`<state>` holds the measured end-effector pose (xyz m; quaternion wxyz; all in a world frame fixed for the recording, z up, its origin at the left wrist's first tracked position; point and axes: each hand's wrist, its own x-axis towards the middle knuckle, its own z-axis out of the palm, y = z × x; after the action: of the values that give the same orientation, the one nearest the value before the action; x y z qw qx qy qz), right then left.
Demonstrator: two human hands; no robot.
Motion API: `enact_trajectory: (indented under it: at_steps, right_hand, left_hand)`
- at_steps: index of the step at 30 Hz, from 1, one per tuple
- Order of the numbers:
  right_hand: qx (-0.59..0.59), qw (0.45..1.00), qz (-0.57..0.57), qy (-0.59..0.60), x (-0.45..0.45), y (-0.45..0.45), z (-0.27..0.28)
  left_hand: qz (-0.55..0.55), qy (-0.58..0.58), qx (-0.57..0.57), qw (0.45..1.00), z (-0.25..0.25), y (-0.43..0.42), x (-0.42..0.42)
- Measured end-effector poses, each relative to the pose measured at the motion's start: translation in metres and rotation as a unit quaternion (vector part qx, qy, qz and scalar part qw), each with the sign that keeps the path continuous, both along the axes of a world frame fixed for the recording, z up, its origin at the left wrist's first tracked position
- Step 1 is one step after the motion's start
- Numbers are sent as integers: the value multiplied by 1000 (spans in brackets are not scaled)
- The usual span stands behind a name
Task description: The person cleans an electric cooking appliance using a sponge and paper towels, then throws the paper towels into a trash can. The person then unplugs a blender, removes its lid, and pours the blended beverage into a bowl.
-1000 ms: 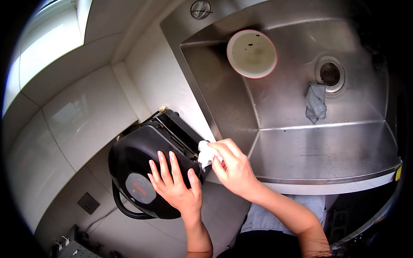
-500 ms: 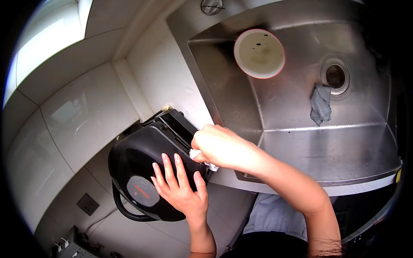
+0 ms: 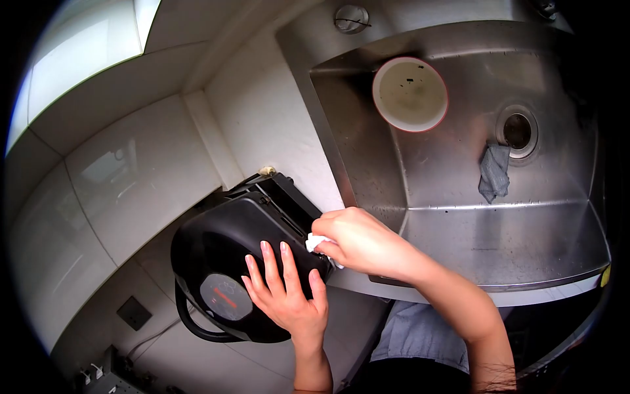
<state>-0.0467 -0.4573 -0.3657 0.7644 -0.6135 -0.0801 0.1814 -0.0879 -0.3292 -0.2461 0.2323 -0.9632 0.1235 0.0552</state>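
A black appliance [image 3: 230, 236] with a round grey panel and a curved handle stands beside the sink. My left hand [image 3: 289, 295] lies flat on its top with the fingers spread. My right hand [image 3: 354, 243] is closed on a crumpled white tissue [image 3: 317, 242] at the appliance's right edge, near a dark slot. Part of the tissue is hidden by the fingers.
The steel sink [image 3: 485, 246] lies at the right. In it are a red-rimmed bowl [image 3: 410, 98] of cloudy liquid and a grey cloth [image 3: 494, 173] beside the drain [image 3: 518, 131]. A wall socket [image 3: 134, 312] and a power strip [image 3: 108, 374] show at lower left.
My right hand has turned over, knuckles up, and closed further round the tissue along the appliance's edge. The left hand stays spread on the appliance. The whole view has shifted slightly.
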Motion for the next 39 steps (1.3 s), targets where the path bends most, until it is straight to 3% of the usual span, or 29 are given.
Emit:
enact_trajectory:
  at_steps: [1, 3, 4, 7, 10, 18, 20, 21, 23, 29, 36, 39]
  right_hand:
    - [-2, 1000, 2, 0, -1, -3, 0]
    - [37, 982, -141, 124, -2, -12, 1]
    - [-34, 975, -198, 96, 3, -17, -3]
    - [-47, 968, -237, 68, 28, -20, -4]
    - [-36, 970, -241, -10, 51, 4, -2]
    - [69, 982, -167, 59, 76, 37, 0]
    - [36, 999, -16, 21, 79, 35, -7]
    - [37, 999, -15, 20, 77, 36, -12]
    - [55, 993, -82, -68, 74, 34, -17]
    - [-9, 995, -65, -68, 77, 34, -8]
    - [-10, 981, -193, 4, 66, 21, -2]
    - [-84, 967, -239, -39, 70, -10, -4]
  left_hand:
    - [-1, -2, 3, 1000, 0, 0, 0]
    - [-1, -6, 3, 1000, 0, 1, 1]
    - [1, -5, 4, 1000, 0, 1, 1]
    - [-1, -5, 5, 1000, 0, 1, 1]
    - [3, -8, 15, 1000, 0, 0, 0]
    - [6, 14, 17, 1000, 1, 1, 0]
    - [8, 16, 21, 1000, 2, 2, 0]
    - [7, 17, 20, 1000, 1, 2, 0]
    - [9, 16, 19, 1000, 1, 2, 0]
    - [12, 21, 23, 999, 2, 2, 0]
    - [15, 17, 25, 999, 1, 4, -4]
    - [21, 19, 28, 999, 1, 4, -5]
